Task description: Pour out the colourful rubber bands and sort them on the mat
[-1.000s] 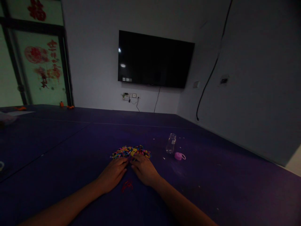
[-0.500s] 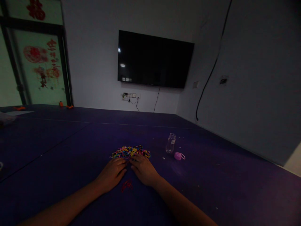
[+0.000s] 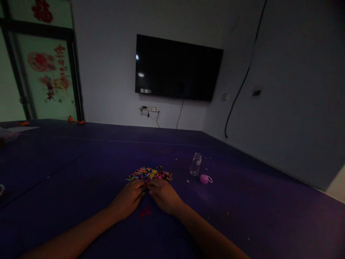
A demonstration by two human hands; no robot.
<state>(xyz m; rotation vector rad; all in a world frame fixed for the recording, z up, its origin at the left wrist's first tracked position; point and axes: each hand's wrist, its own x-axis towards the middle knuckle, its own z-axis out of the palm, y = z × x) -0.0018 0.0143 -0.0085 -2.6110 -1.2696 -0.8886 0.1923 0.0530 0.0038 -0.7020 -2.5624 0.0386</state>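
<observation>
While holding both arms low over dark purple counter [image 3: 81, 154], have L hand [image 3: 128, 198] and R hand [image 3: 165, 197] nr each other at near edge of pile of small multicolored loops [image 3: 151, 173], w/ fingers bent inward and tips almost meeting. Spot reddish bit [image 3: 147, 183] btwn fingertips; can't tell if gripping it in either hand. See pile on counter just past fingers; small bunch of red loops [image 3: 146, 212] on near side, btwn wrists, apart from pile. To R, see clear bottle [image 3: 194, 168] standing open, w/ small pale label [image 3: 198, 162], and pink lid [image 3: 204, 178] w/ ring just beside it, plus few white scraps [image 3: 188, 181] nearby. Farther back, see dark TV [image 3: 178, 68] on wall [image 3: 107, 72] above sockets [image 3: 153, 109] w/ cables [image 3: 157, 121]; at far L, glass door [image 3: 27, 90] w/ red decorations [image 3: 41, 60], plus orange items [image 3: 80, 122] at counter's far edge.
</observation>
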